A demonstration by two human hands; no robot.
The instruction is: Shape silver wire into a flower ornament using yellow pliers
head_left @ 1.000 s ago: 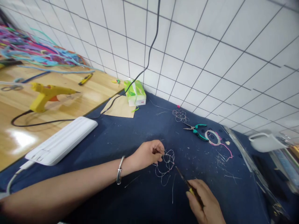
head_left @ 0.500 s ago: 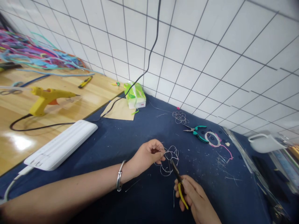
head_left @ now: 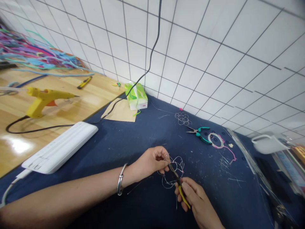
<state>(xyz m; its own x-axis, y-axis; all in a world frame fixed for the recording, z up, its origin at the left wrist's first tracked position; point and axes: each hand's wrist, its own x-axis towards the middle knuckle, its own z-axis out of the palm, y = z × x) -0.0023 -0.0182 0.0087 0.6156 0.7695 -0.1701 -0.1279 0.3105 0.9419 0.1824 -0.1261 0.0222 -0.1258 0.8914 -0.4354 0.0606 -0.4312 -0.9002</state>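
My left hand [head_left: 156, 160], with a silver bangle at the wrist, pinches a looped wire shape [head_left: 179, 163] by its left side, above the dark blue mat. The shape is made of several thin rounded loops. In my right hand [head_left: 194, 194] are pliers with yellow handles [head_left: 183, 196], fingers wrapped round the grips. Their dark jaws reach up to the wire close to my left fingertips. Whether the jaws are closed on the wire is too small to tell.
Teal-handled pliers [head_left: 200, 134], a wire coil [head_left: 215, 140] and another looped wire piece [head_left: 183, 118] lie toward the wall. A white power strip [head_left: 60, 148], tissue pack [head_left: 137, 97] and yellow glue gun [head_left: 45, 101] are at left. A black cable [head_left: 152, 57] hangs across the tiles.
The plier jaws have moved left and up, closer to my left fingertips. The wire shape has tilted and sits slightly lower. The whole view has shifted slightly.
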